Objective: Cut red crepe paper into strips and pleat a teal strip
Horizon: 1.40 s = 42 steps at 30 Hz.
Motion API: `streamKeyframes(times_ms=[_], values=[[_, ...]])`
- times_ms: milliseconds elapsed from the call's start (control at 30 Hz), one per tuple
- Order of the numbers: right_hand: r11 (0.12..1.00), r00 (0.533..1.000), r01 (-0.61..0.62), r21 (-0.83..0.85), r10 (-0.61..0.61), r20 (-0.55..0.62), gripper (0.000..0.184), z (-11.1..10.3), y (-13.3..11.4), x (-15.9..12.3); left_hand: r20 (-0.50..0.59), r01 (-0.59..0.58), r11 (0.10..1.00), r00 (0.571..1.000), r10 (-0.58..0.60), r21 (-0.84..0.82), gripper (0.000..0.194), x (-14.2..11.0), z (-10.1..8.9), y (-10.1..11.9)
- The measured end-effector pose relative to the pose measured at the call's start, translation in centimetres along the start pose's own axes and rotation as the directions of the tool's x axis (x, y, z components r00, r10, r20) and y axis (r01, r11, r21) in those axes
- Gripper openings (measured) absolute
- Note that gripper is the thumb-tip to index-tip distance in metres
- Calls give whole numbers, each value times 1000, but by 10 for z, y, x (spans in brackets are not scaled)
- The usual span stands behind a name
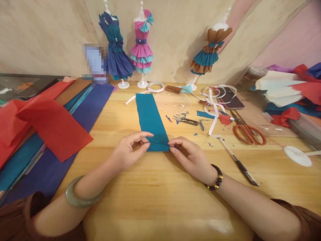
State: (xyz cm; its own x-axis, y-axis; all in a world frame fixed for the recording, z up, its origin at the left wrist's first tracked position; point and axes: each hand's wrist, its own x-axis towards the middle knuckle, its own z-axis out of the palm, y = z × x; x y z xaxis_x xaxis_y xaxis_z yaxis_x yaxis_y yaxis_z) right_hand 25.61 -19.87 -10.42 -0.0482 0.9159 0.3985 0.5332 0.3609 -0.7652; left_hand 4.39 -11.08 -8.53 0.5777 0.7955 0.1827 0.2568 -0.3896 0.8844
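A strip of teal crepe paper [152,115] lies lengthwise on the table, its near end toward me. My left hand [131,145] is at the near left corner, thumb and a finger closed on the paper's edge while the index finger stretches over it. At the near right corner, my right hand [189,155] pinches the paper between thumb and index finger. A faint crease or fold runs across the strip between both hands. The fingertips partly cover the two corners.
Thread snips [187,120], orange-handled scissors [247,132] and a pen [238,162] lie to the right. Red paper [57,127] and other coloured sheets are stacked left. Behind stand three small dress forms in paper dresses [141,50], near a tape roll [155,87] and a phone [230,97].
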Motion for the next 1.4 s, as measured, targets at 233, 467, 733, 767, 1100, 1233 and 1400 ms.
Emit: streamKeyframes(times_ms=[233, 467, 733, 767, 1100, 1233, 1400], values=[[999, 1000, -7, 48, 7, 14, 16, -3, 1, 2, -1, -42, 998, 999, 42, 54, 13, 2, -3, 2], [999, 1000, -8, 36, 8, -6, 14, -2, -2, 5, -2, -94, 988, 995, 95, 122, 14, 1, -4, 4], [999, 997, -37, -24, 36, -69, 7, 1, 2, 4, -35, -90, 989, 995, 95, 118, 10, 1, 0, 0], [999, 997, -37, -25, 35, -73, 7, 1, 2, 4, -35, -86, 989, 995, 90, 118, 11, 1, -1, -1], [997, 996, -59, -47, 55, -75, 7, 0, 3, 4, -54, -63, 989, 996, 70, 130, 15, 1, -3, -3], [996, 994, -83, -40, 80, -80, 7, 0, 3, 4, -74, -101, 981, 991, 115, 166, 14, 2, -2, -4], [995, 994, -93, -38, 90, -66, 8, 0, 4, 5, -81, -120, 974, 987, 138, 190, 13, 2, -1, -5]])
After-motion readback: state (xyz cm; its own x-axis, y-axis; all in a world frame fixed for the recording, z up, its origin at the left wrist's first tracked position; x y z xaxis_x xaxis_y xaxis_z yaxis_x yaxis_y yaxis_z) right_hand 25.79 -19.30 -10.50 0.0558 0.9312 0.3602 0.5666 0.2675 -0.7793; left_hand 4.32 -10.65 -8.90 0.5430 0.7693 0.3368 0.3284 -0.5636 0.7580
